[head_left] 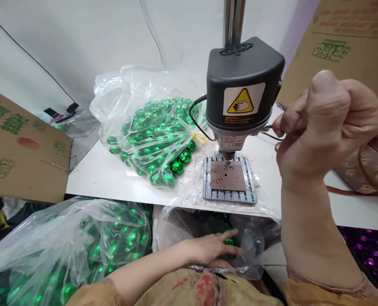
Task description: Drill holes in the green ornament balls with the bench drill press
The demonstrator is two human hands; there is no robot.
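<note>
A small black drill press [244, 85] stands on the white table, its chuck [229, 155] just above a brown square board [232, 182] that has a hole in it. My right hand [325, 114] is closed around the drill press lever [268, 127] at the machine's right side; the lever's end is hidden in my fingers. Below the table edge, my left hand [212, 248] reaches into a clear plastic bag [252, 242], fingers stretched and apart. One shiny green ball [229, 241] shows between those fingers. Whether they touch it I cannot tell.
A tied clear bag of green balls [157, 140] lies left of the machine. Another bag of green balls [112, 238] sits lower left. Cardboard boxes flank the table, one box [20, 148] at left. Purple balls [370, 255] show at lower right. Dark shavings dot the grey base [208, 193].
</note>
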